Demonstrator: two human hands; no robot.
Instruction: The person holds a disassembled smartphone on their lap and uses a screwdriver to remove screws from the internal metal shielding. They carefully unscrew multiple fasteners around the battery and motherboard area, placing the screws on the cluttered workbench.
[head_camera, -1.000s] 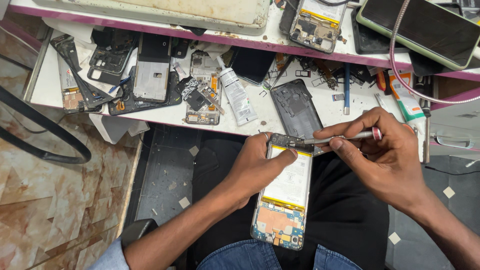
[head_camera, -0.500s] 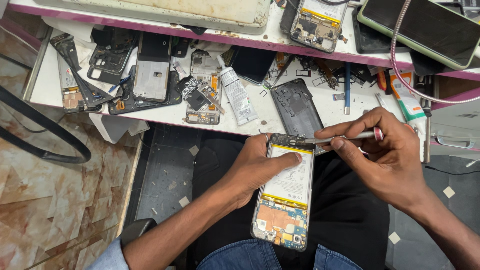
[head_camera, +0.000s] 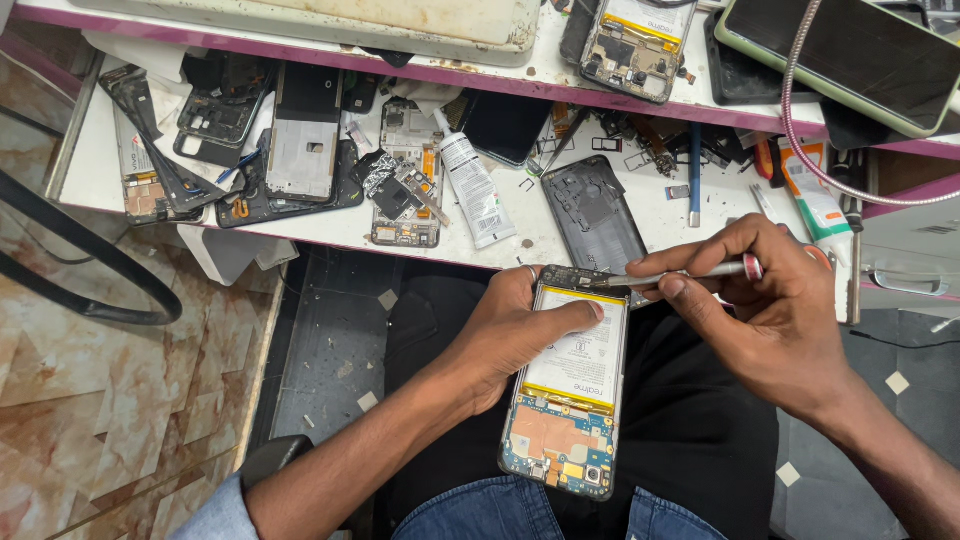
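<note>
My left hand (head_camera: 515, 325) grips an opened phone (head_camera: 566, 410) from its left side, thumb lying across the white battery. The phone's back is off, showing the battery and a blue circuit board at the near end. My right hand (head_camera: 770, 315) pinches a thin silver screwdriver (head_camera: 680, 273) with a red end. Its tip rests on the dark top end of the phone. The phone hovers over my lap, just below the shelf edge.
A white shelf (head_camera: 330, 228) ahead carries several stripped phone frames, a dark back cover (head_camera: 592, 210), a white glue tube (head_camera: 475, 190) and a blue pen (head_camera: 694, 175). An upper ledge holds another opened phone (head_camera: 635, 40) and a green-edged phone (head_camera: 850, 55). Tiled floor lies left.
The phone has shifted slightly in my left hand and the thumb now lies further across the battery. The screwdriver tip stays at the phone's top end.
</note>
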